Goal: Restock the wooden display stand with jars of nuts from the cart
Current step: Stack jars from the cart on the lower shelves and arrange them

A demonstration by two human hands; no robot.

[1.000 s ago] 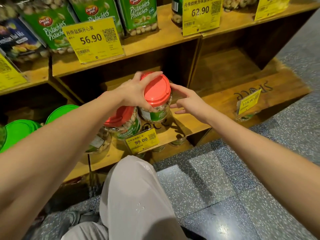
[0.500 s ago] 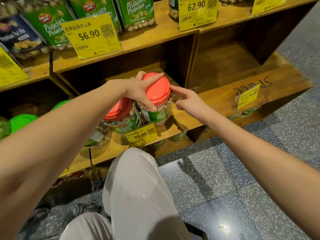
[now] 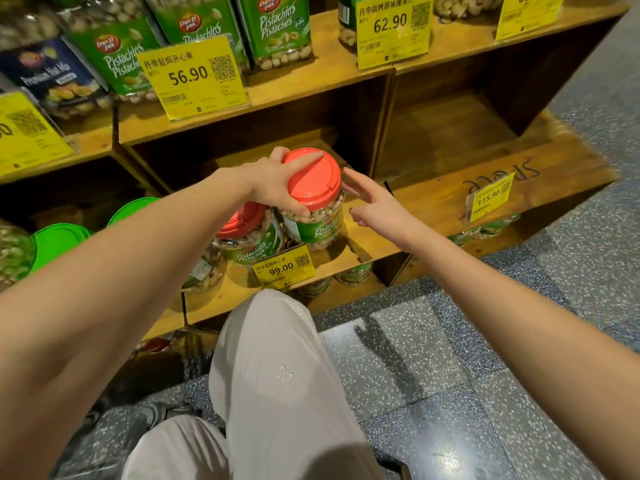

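A clear pistachio jar [image 3: 317, 226] with a red lid stands on the lower shelf of the wooden display stand [image 3: 433, 209]. My left hand [image 3: 277, 181] grips it from above, fingers curled over the lid and thumb down its side. My right hand [image 3: 375, 202] hovers just right of the jar, fingers straight and apart, its fingertips close to the lid's rim. A second red-lidded pistachio jar [image 3: 247, 237] stands directly to the left, touching the first. The cart is not in view.
Green-lidded jars [image 3: 57, 242] fill the lower left bay. Pistachio jars [image 3: 277, 29] and yellow price tags [image 3: 190, 76] line the upper shelf. A 99.00 tag [image 3: 282, 268] hangs on the shelf's front edge. The bay on the right [image 3: 450, 133] is bare wood. My knee [image 3: 277, 341] is below.
The jar has settled lower onto the shelf beside the other red-lidded jar. My right hand has come off the jar's side and opened its fingers; my left hand still grips the lid.
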